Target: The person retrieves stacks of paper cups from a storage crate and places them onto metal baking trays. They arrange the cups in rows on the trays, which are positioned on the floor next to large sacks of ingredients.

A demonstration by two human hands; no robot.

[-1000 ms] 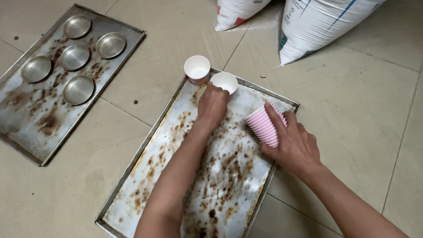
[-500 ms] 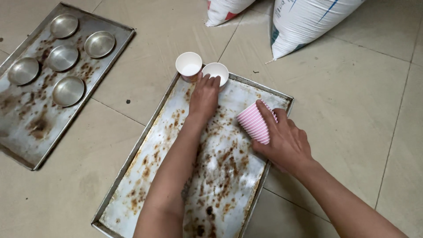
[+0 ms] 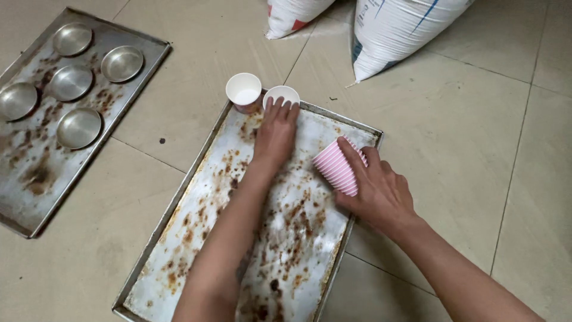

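- Fingers of your left hand (image 3: 275, 132) lie spread and flat on the far end of the rust-stained baking tray (image 3: 196, 244), their tips touching the near rim of a white paper cup (image 3: 281, 95); the hand grips nothing.
- That cup stands upright in the tray's far corner, at 12 o'clock from your left hand.
- A second white paper cup (image 3: 243, 91) stands upright just beside the first, at 11 o'clock from the hand; it sits at the tray's outer edge, and you cannot tell whether it rests on the rim or on the floor.
- Your right hand (image 3: 375, 189) is closed around a stack of pink ribbed paper cups (image 3: 336, 168), held tilted on its side over the tray's right edge, at 3 o'clock from your left hand.
- A second stained tray (image 3: 36, 179) with five round metal tins (image 3: 78, 127) lies well apart at 9 to 10 o'clock.
- Two white sacks (image 3: 393, 30) rest on the tiled floor (image 3: 476, 137) at 12 to 1 o'clock.
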